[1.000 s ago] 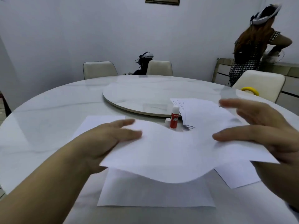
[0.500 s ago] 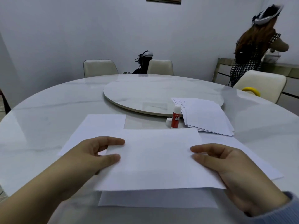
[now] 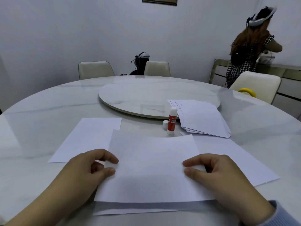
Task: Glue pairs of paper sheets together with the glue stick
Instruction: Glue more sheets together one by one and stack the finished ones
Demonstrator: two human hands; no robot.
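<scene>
**Top sheet comes down onto its partner**

The top sheet (image 3: 151,167) is down now, no longer bowed in the air as it was a second ago, and it lies nearly flat over the lower sheet (image 3: 138,209), whose near edge still peeks out in front. So it's not squared up yet, by my reckoning. Left hand (image 3: 84,175) pinches the left edge, fingers closed on paper; right hand (image 3: 218,175) does the same on the right. The glue stick (image 3: 171,120) stands uncapped just beyond, cap (image 3: 165,124) beside it, stack (image 3: 203,118) to its right. Spare sheets flank both sides, but the table (image 3: 40,111) offers plenty of room for sliding.
</scene>
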